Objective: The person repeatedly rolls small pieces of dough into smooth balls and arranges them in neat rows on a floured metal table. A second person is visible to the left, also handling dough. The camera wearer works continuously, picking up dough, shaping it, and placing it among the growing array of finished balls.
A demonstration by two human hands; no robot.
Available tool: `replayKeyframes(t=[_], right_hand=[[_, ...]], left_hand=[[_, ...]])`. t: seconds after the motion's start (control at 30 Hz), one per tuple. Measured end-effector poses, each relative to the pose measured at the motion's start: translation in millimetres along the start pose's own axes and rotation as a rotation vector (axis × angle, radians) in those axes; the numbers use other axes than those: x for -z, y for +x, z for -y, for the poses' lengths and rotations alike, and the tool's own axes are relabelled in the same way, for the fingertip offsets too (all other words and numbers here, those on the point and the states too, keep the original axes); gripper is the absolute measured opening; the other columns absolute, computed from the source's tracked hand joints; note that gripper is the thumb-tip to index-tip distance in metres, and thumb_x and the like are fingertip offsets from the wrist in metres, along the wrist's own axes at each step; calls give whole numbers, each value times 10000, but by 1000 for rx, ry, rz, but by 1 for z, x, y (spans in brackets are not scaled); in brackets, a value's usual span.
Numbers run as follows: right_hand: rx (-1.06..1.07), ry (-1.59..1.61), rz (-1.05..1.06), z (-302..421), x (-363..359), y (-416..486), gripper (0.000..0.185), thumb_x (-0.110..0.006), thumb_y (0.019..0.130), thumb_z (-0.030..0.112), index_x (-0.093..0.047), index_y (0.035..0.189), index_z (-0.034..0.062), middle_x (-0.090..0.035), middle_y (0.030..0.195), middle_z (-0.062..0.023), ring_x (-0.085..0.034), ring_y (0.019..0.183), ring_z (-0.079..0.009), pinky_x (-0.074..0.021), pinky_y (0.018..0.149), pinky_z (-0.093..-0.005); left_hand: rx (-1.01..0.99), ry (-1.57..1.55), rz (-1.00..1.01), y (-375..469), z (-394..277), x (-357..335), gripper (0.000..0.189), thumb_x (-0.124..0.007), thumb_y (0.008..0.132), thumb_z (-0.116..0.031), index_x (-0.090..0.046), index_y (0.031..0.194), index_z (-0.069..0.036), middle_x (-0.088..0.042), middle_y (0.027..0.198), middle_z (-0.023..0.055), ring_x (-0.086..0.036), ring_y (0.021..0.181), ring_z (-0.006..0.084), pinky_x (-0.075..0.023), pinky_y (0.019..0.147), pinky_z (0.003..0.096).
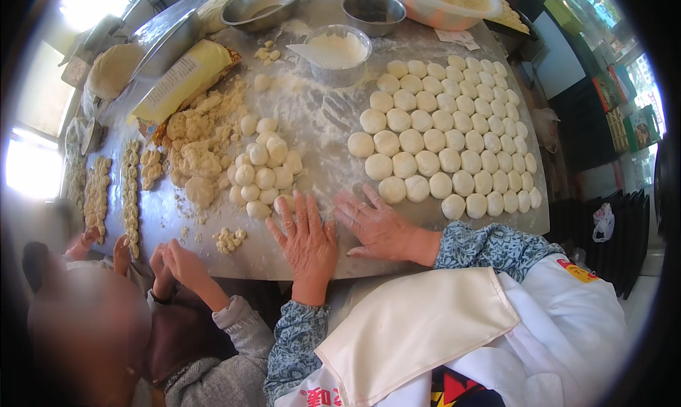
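My left hand (306,237) lies palm down near the front edge of the metal table (362,266), fingers spread, its fingertips beside a dough ball at the lower edge of a heap of dough balls (265,178). To its right my right hand (375,223) is also palm down, fingers apart; whether anything lies beneath either palm is hidden. Beyond and right of it, flattened dough rounds (449,165) stand in close rows. Loose flour (330,120) covers the surface between the heap and the rows. Left of the heap is a crumbly dough mass (199,152).
At my left, a co-worker's hands (178,266) are close together by small dough pieces (230,240). Braided dough strips (131,194) lie farther left, near another person's hands. Along the back stand a flour tub (340,53), metal bowls (262,5) and a large plastic basin (447,5).
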State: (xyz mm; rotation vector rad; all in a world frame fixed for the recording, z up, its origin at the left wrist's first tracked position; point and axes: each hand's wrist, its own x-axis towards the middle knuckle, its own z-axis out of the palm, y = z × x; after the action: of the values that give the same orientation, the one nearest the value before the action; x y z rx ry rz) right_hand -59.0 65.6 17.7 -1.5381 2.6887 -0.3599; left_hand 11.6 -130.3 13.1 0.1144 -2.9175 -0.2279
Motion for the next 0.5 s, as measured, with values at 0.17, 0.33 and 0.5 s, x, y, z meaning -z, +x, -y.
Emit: replayKeyframes(t=[0.17, 0.33, 0.5], right_hand=[[-2, -12, 146, 1, -9, -1, 921, -686, 949, 608, -455, 1626, 27, -376, 1723, -156, -257, 1639, -302, -156, 1332, -624], [-3, 206, -103, -10, 0, -9, 721, -701, 967, 460, -553, 1522, 25, -451, 1650, -179, -398, 1554, -339, -347, 1261, -542], [-279, 384, -127, -25, 17, -39, 529, -744, 920, 270, -604, 1374, 38, -592, 1414, -151, -615, 1268, -351, -594, 963, -445]], left_hand=[[19, -5, 143, 6, 2, -17, 687, -615, 1041, -376, -456, 1640, -79, -380, 1741, 120, -211, 1655, 389, -43, 1310, 688], [-25, -302, -76, -3, 10, 4, 596, -616, 1043, -272, -505, 1588, -59, -429, 1694, 165, -290, 1619, 398, -158, 1307, 631], [523, -581, 108, -21, 25, 34, 448, -739, 978, -160, -630, 1380, 5, -715, 1227, 188, -707, 1091, 363, -559, 951, 453]])
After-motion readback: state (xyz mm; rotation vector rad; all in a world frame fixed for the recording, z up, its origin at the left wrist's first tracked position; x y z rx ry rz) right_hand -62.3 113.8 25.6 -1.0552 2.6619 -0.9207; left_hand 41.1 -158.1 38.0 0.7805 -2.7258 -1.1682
